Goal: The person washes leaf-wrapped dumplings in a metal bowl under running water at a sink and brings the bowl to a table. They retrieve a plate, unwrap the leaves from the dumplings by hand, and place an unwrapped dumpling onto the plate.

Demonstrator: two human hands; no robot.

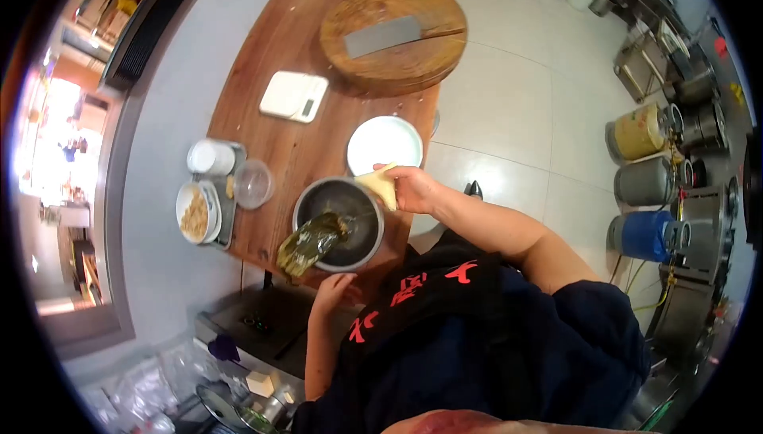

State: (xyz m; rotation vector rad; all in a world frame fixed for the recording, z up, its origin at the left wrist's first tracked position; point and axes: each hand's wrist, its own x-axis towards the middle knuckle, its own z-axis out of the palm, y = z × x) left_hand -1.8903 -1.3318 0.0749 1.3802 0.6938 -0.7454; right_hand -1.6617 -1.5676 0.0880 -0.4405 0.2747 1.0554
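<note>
My right hand (417, 191) is closed on a pale yellow, roughly triangular piece (381, 184), whose exact kind I cannot make out. It holds this piece over the right rim of a grey metal bowl (369, 252). Wet, dark green leafy vegetable (311, 243) lies in the bowl and hangs over its near left rim. Just below that rim is my left hand (338, 291), fingers loosely bent and apart, with nothing visible in them. A white plate (385, 146) stands beyond the bowl, close to my right hand.
A cleaver (383, 37) lies on a round wooden chopping block (350, 76) at the table's far end. Nearer are a white kitchen scale (286, 94), a clear plastic tub (253, 184) and a bowl of pale chopped food (194, 215). Gas cylinders (642, 235) stand at right.
</note>
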